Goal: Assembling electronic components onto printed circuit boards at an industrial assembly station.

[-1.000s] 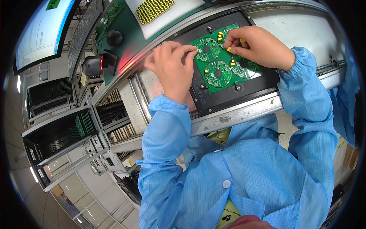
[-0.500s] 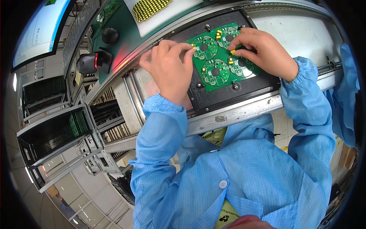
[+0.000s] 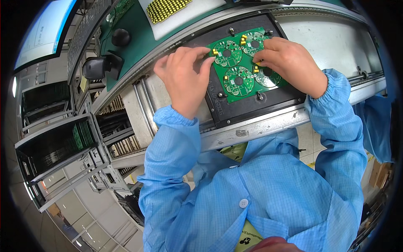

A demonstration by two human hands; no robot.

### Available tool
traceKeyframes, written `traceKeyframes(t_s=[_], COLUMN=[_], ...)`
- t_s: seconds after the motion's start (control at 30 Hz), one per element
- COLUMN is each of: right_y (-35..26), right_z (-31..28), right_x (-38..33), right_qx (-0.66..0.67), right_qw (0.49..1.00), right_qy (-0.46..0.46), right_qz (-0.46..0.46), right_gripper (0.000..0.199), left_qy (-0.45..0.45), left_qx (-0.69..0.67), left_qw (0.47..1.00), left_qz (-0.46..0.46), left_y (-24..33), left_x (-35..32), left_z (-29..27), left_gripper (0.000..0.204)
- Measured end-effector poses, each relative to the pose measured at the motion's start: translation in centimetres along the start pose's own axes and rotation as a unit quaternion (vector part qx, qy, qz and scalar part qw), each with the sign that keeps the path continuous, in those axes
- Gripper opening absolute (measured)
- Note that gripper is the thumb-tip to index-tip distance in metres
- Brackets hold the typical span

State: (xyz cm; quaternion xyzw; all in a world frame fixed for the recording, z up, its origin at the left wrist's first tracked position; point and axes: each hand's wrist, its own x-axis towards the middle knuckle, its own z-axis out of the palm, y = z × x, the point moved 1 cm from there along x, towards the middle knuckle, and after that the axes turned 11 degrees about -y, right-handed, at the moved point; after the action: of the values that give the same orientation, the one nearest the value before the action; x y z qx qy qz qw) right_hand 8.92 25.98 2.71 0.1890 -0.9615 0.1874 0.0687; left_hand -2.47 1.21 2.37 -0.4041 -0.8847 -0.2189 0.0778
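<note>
A green circuit board panel (image 3: 246,62) with round board sections lies in a black fixture (image 3: 241,114), with small metal clamps around its edges. Yellow block-shaped components sit on the sections, among them one pair (image 3: 215,52) at the upper left. Beside that pair is my left hand (image 3: 183,77), thumb and forefinger parted and nothing between them. Over the right part of the panel, my right hand (image 3: 289,63) pinches a small yellow component (image 3: 257,64) close to the board surface. Its fingers hide part of the right-hand sections.
On the green mat at the back, a white foam sheet (image 3: 168,31) carries rows of yellow components. A black scanner (image 3: 95,68) and a mouse (image 3: 121,37) stand to the left, below a monitor (image 3: 44,31). The metal conveyor rail (image 3: 260,126) runs along the near side. Racks holding boards are at far left.
My left thumb and forefinger have parted, leaving a yellow component on the upper-left section. My right hand still pinches its component, now nearer the board. The scanner's red light has gone out.
</note>
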Motion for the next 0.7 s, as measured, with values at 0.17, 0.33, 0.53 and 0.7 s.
traceKeyframes(t_s=[0.17, 0.33, 0.53, 0.7], right_y=[-0.2, 0.3, -0.5, -0.5], right_z=[-0.7, -1.5, 0.1, 1.6], right_x=[0.2, 1.5, 6.8, 8.6], right_qx=[-0.067, -0.019, 0.016, -0.039], right_qw=[0.997, 0.998, 0.998, 0.996], right_qy=[-0.010, -0.027, -0.019, -0.007], right_qz=[-0.034, -0.057, -0.058, -0.083], right_gripper=[0.018, 0.027, 0.024, 0.022], left_qy=[-0.002, 0.001, -0.016, -0.020], left_qx=[0.000, -0.011, -0.070, -0.091], left_qw=[1.000, 1.000, 0.997, 0.995], left_qz=[0.020, 0.009, 0.011, 0.017], left_y=[-0.4, -1.1, -1.4, -1.9], left_x=[-0.8, -2.3, -2.6, -2.9], left_z=[-1.0, -1.5, -1.3, -1.6], left_gripper=[0.014, 0.014, 0.013, 0.009])
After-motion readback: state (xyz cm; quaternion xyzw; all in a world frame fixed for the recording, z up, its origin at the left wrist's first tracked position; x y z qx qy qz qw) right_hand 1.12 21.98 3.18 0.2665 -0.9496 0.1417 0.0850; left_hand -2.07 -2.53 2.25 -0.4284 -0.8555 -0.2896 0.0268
